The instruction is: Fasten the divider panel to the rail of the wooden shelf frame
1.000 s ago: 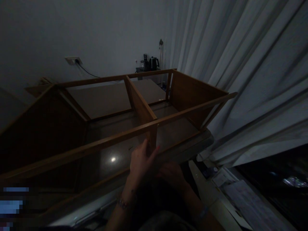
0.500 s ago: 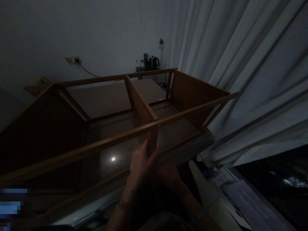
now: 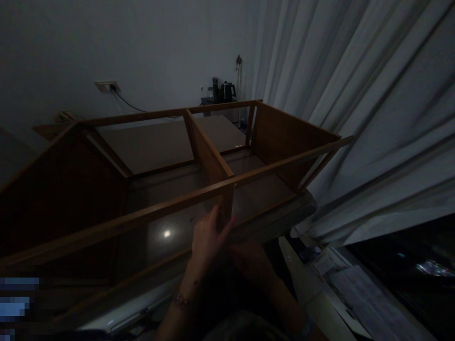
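Note:
A brown wooden shelf frame [image 3: 156, 211] lies on its side, with a divider panel [image 3: 209, 150] across its middle. My left hand [image 3: 206, 233] grips the short middle post [image 3: 227, 201] on the near side, thumb on its right face and fingers going behind its left. Low down, just right of that post's foot, my right hand [image 3: 250, 260] is in deep shadow and blurred. Its fingers are hidden, so I cannot make out whether it holds anything. A thin dark piece [image 3: 193, 219] lies on the grey surface inside the frame.
Beneath the frame is a padded grey edge [image 3: 291, 211]. White curtains [image 3: 355, 94] hang at the right. A wall socket [image 3: 106, 86] with a plugged-in cable is at back left, and a black kettle [image 3: 226, 91] stands at the back. Boxes and papers [image 3: 359, 289] lie at lower right.
My right hand and forearm have shifted slightly down and to the right. The left hand stays on the post, and the frame has not visibly moved.

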The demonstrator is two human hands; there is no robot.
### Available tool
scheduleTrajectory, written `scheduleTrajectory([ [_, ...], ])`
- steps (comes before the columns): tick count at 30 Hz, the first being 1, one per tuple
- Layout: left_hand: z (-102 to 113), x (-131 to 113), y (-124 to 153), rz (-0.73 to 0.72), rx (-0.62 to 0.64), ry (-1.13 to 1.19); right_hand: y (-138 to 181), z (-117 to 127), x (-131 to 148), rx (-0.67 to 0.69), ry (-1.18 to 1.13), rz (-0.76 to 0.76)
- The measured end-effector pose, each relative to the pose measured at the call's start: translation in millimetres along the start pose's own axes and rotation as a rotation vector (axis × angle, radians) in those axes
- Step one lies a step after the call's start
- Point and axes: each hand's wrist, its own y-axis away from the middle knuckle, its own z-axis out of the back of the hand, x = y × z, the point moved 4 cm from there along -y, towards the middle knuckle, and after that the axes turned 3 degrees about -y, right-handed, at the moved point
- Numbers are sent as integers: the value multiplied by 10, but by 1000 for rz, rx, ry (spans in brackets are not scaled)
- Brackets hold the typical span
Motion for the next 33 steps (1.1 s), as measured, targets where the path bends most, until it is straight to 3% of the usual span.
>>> scheduleTrajectory([
  [3,-8,9,-2,15,15,19,-7,27,-3,-104,-123,-139],
  [7,-20,17,2,9,12,32,67,16,-63,-242,-330,-527],
  [9,-22,15,5,1,1,27,116,-19,-73,-252,-450,-679],
  [12,-25,16,7,9,-5,6,153,-51,-68,-216,-548,-743],
  [16,-25,21,9,9,-9,-17,170,-37,-106,-179,-497,-673],
  [25,-20,27,4,-7,-12,-5,103,21,-134,-4,-146,-259],
  [30,-25,29,4,-13,-21,13,1,176,-94,-41,123,-205],
  [33,-30,31,4,-8,-14,15,-46,248,-50,7,256,-175],
])
